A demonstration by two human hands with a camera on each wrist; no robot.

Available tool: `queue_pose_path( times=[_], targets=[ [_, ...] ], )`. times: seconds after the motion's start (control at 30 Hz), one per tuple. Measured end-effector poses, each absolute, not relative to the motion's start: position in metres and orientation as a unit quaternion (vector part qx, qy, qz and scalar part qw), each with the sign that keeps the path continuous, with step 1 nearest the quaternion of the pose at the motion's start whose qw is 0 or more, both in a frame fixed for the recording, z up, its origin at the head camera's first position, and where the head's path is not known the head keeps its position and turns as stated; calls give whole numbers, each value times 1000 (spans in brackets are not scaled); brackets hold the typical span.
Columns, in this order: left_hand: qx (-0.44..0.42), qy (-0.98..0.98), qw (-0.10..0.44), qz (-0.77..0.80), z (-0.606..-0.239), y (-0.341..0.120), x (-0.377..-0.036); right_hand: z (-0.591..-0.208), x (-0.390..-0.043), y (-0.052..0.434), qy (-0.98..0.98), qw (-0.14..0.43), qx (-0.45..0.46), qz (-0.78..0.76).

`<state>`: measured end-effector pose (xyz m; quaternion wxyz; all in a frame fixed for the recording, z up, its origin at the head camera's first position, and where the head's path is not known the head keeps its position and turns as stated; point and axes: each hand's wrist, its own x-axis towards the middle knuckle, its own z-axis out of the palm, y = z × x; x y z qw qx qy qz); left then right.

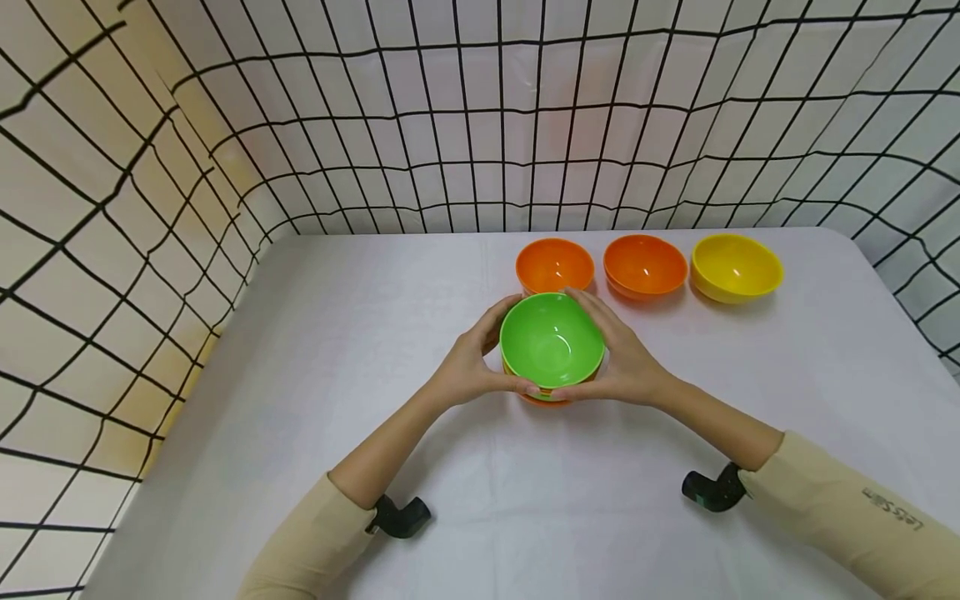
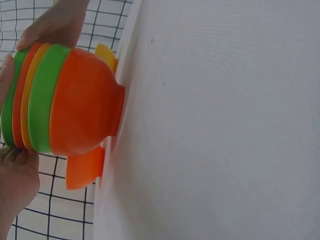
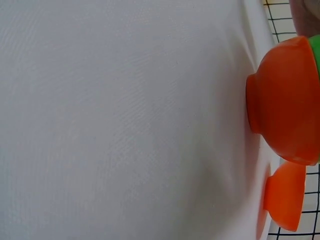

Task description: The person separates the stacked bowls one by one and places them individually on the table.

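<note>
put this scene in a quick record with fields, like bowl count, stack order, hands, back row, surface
count: eight visible, five stacked and three behind
order from top: top green bowl, upper orange bowl, yellow-orange bowl, lower green bowl, bottom orange bowl
left hand: grips the top green bowl from the left
right hand: grips it from the right
back row, left to right: first orange bowl, second orange bowl, yellow bowl
surface: white-covered table

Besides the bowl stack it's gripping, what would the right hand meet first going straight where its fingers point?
The right hand would probably meet the leftmost orange bowl at the back, though their relative height is unclear.
</note>
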<state>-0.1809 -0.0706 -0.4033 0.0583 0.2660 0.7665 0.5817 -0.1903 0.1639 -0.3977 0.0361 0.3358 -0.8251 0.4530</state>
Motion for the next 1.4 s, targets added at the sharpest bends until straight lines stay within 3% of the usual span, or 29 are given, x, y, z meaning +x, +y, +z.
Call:
queue_pose_path(
  times=[0.33, 0.67, 1.17, 1.4],
  targets=[
    [262, 767, 79, 581, -378, -71, -171, -403, -190, 164, -817, 49, 320, 477],
    [267, 769, 71, 576, -404, -74, -185, -381, -180, 156, -812, 35, 311, 492],
    [253, 773, 81, 576, -384, -73, -178, -404, -196, 163, -799, 50, 327, 503],
    [253, 769, 74, 582, -395, -74, -182, -387, -186, 157, -788, 61, 326, 518]
  ],
)
